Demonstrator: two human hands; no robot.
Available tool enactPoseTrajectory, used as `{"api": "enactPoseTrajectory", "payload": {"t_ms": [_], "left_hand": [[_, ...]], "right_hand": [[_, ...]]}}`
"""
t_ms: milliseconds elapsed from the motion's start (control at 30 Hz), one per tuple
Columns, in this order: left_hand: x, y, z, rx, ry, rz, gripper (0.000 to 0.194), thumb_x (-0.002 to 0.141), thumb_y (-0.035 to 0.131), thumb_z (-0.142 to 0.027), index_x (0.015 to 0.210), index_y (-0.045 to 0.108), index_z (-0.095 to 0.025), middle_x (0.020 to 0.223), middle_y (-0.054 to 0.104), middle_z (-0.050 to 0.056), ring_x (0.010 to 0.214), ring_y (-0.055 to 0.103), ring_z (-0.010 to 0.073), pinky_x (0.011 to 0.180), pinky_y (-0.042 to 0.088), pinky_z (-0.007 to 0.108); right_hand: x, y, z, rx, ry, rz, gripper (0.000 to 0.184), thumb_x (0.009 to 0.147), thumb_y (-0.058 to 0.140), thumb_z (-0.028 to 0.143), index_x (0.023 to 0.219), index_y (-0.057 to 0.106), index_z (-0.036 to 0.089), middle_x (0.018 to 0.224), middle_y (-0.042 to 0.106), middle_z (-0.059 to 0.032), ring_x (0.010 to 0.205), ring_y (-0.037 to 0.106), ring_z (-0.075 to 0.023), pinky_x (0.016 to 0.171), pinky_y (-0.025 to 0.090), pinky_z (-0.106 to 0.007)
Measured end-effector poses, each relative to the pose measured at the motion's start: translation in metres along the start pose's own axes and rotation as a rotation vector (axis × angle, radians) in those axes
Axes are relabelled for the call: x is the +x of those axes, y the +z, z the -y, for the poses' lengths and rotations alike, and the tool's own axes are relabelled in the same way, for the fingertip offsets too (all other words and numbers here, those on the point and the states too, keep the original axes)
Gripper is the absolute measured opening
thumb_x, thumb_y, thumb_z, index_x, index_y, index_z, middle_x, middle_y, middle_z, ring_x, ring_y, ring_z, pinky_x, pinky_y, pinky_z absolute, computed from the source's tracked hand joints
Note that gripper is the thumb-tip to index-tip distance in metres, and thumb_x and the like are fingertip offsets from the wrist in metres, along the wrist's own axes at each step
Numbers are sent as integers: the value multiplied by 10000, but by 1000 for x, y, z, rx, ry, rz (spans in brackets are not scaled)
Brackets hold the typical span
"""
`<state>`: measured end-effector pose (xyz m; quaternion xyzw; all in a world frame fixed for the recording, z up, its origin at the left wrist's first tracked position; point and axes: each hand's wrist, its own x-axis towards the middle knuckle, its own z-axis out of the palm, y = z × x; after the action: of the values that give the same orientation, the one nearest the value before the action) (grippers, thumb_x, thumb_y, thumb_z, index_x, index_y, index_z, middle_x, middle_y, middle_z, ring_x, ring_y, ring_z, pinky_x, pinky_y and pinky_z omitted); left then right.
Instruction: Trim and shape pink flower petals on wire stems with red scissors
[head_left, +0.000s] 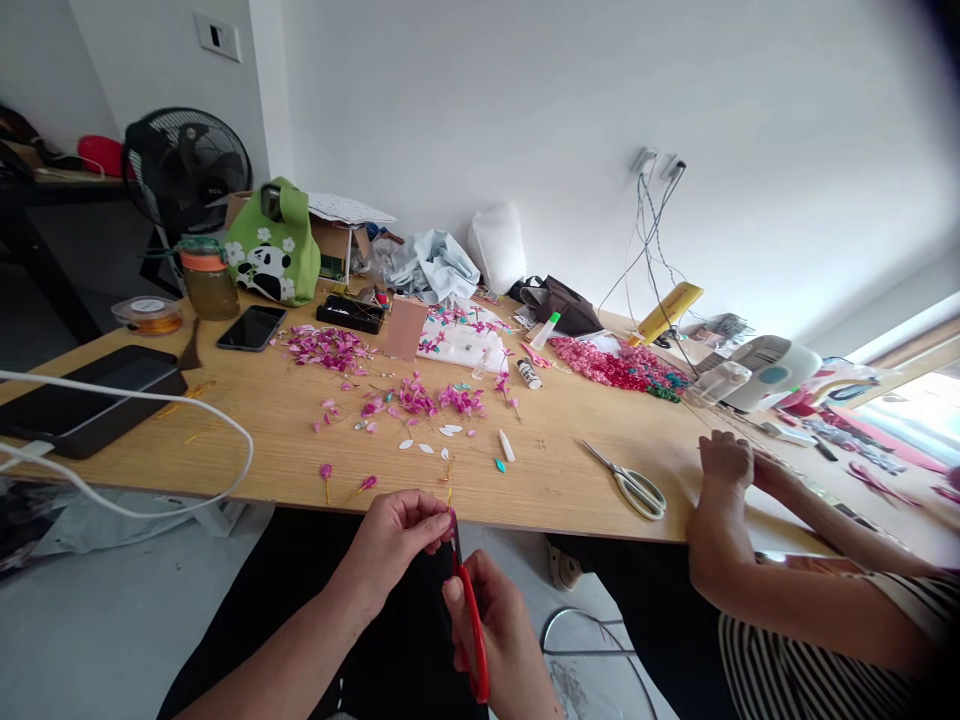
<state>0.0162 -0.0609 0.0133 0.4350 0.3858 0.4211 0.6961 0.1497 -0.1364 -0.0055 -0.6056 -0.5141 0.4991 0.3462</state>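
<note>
My left hand point(397, 535) pinches a small magenta flower bud on a yellow wire point(450, 488), just in front of the table's edge. Most of the bud is covered by the fingertips. My right hand point(506, 630) grips red-handled scissors point(474, 640), whose blades point up at the bud and end beside the left fingertips. Whether the blades touch it I cannot tell. Two similar magenta buds on yellow wires, one upright point(325, 472) and one tilted point(367, 482), lie to the left on the wooden table point(277, 475).
Magenta petals point(330, 348), white leaf shapes point(426, 448) and a white tube point(507, 446) lie beyond my hands. Larger scissors point(637, 490) rest to the right, near a co-worker's hands point(726, 460). At left are a phone point(251, 327), a jar point(208, 285) and a white cable point(225, 415).
</note>
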Motion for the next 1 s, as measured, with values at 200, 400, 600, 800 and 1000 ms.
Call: {"api": "enactPoseTrajectory", "payload": {"t_ms": [200, 400, 600, 800, 1000], "left_hand": [[-1, -1, -3, 53, -4, -8, 157, 671, 708, -286, 699, 684, -133, 629, 650, 18, 599, 524, 127, 615, 416, 249], [-1, 0, -5, 46, -16, 2, 185, 656, 710, -306, 695, 682, -128, 624, 648, 23, 591, 521, 126, 604, 413, 250], [-2, 0, -6, 52, -12, 1, 178, 648, 706, -303, 684, 681, -130, 618, 648, 25, 577, 514, 126, 592, 407, 251], [-2, 1, -8, 65, -15, -22, 148, 645, 697, -285, 668, 681, -140, 616, 650, 23, 579, 526, 133, 594, 409, 255], [-2, 1, -6, 68, -27, -46, 139, 632, 698, -275, 672, 683, -142, 627, 651, 19, 600, 545, 140, 605, 421, 258]], "right_hand": [[-1, -3, 1, 9, -2, 18, 489, 828, 486, 672, 747, 373, 203, 552, 388, 74, 402, 397, -69, 367, 345, -172], [-2, -2, 2, 101, -38, 57, 491, 850, 450, 673, 757, 385, 196, 521, 401, 71, 388, 393, -65, 359, 298, -157], [-2, -2, 7, 96, -35, 43, 481, 853, 464, 657, 763, 393, 190, 528, 409, 69, 405, 387, -64, 375, 304, -157], [-1, -2, 3, 55, -10, 20, 514, 809, 476, 703, 741, 379, 203, 548, 392, 73, 407, 387, -71, 375, 319, -172], [-2, -6, -3, -55, -43, -6, 445, 851, 493, 616, 731, 382, 202, 582, 390, 62, 447, 401, -82, 411, 317, -186]]}}
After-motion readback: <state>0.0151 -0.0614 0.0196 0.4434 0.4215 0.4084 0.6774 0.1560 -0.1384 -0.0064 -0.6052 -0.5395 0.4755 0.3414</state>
